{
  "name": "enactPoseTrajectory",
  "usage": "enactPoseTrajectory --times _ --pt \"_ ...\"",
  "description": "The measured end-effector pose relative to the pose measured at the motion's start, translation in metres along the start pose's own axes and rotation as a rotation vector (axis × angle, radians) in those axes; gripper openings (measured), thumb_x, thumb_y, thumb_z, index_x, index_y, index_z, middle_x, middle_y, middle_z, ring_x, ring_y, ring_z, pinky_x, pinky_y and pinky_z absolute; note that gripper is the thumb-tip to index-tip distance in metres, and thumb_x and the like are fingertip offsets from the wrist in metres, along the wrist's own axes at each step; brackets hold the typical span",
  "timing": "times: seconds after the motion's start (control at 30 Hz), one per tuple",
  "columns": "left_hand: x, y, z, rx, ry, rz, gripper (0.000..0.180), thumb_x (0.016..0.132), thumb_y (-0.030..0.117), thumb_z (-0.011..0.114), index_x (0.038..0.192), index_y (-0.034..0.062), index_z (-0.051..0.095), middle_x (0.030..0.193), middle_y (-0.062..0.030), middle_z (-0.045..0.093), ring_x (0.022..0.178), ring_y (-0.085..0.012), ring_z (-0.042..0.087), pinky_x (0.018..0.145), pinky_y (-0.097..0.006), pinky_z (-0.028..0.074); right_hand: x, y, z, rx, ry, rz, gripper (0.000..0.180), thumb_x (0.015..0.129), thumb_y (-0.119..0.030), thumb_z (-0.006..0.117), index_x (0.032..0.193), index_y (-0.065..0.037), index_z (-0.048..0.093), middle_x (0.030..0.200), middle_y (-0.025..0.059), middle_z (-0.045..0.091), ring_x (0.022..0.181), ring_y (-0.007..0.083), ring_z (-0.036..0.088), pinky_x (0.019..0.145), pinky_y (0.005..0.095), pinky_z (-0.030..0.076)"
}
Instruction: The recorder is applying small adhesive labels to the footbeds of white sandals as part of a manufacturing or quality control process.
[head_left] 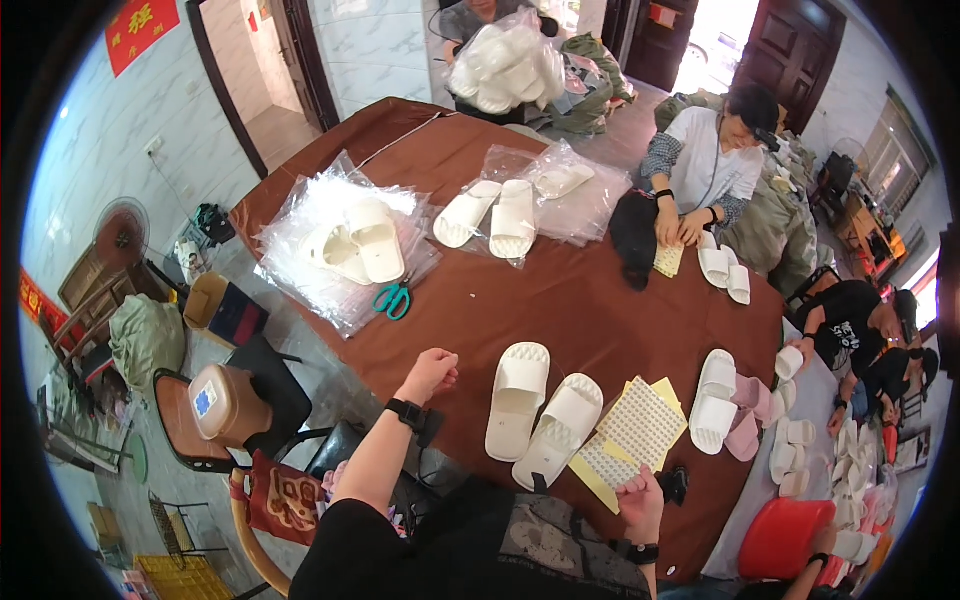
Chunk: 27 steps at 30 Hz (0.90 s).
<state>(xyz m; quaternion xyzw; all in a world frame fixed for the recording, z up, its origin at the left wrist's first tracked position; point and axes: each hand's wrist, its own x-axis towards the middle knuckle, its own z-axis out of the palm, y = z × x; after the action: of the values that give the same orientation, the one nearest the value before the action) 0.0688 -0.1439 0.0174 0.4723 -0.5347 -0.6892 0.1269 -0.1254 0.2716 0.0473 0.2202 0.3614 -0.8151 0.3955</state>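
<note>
My left hand (432, 374) is raised over the brown-covered table, left of a pair of white slippers. Its fingers are curled together, and anything in them is too small to make out. The left slipper (518, 400) and the right slipper (558, 430) lie side by side in front of me, toes pointing away. Just right of them, yellow-backed sticker sheets (645, 425) with rows of small printed labels overlap on the cloth. At their near edge my right hand (640, 497) is closed, thumb and fingers pinching the sheets' corner.
Teal-handled scissors (392, 301) lie by clear plastic bags (300, 235) with white slippers (376, 240). More slippers (512, 222) lie farther back. Across the brown table (460, 320), a co-worker (705, 160) handles a small yellow sheet. White and pink slippers (740, 430) lie right; a red stool (785, 535) stands nearby.
</note>
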Motion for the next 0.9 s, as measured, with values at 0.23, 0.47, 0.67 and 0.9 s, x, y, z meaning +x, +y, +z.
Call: enactPoseTrajectory --times 0.23,0.47,0.67,0.9 --pt "0.019 0.038 0.006 -0.036 -0.044 0.031 0.017 0.088 0.022 0.057 0.089 0.0044 0.056 0.072 -0.004 0.058 0.059 -0.0122 0.056 0.053 -0.026 0.048 0.002 0.006 0.008 -0.048 -0.021 0.006 0.01 0.095 -0.018 0.048 0.086 -0.015 0.044 0.058 -0.0072 0.027 0.052 0.009 0.032 0.058 0.029 0.036" --pt "0.067 0.057 0.02 -0.023 0.115 0.142 0.017 0.081 0.021 0.059 0.081 0.0043 0.058 0.067 -0.0007 0.054 0.058 -0.0097 0.051 0.05 -0.025 0.044 0.004 0.006 0.004 -0.035 -0.02 0.018 0.013 0.093 -0.017 0.05 0.082 -0.015 0.044 0.059 -0.0081 0.028 0.052 0.0075 0.032 0.059 0.0272 0.035" --pt "0.076 0.039 0.016 0.337 0.559 0.646 0.018 0.081 0.015 0.061 0.083 -0.0025 0.06 0.069 -0.0091 0.06 0.063 -0.0201 0.056 0.06 -0.034 0.045 0.007 0.005 0.003 -0.013 0.008 0.0 0.013 0.093 -0.015 0.05 0.081 -0.015 0.045 0.059 -0.0079 0.03 0.053 0.0075 0.033 0.06 0.0271 0.035" --pt "0.036 0.027 -0.002 0.413 0.815 0.661 0.023 0.076 0.006 0.063 0.097 -0.0005 0.057 0.094 -0.0144 0.058 0.081 -0.0229 0.056 0.072 -0.033 0.046 0.016 0.004 0.004 -0.001 0.085 -0.008 0.006 0.09 -0.015 0.053 0.086 -0.013 0.049 0.057 -0.0078 0.028 0.051 0.0076 0.031 0.057 0.0273 0.034"
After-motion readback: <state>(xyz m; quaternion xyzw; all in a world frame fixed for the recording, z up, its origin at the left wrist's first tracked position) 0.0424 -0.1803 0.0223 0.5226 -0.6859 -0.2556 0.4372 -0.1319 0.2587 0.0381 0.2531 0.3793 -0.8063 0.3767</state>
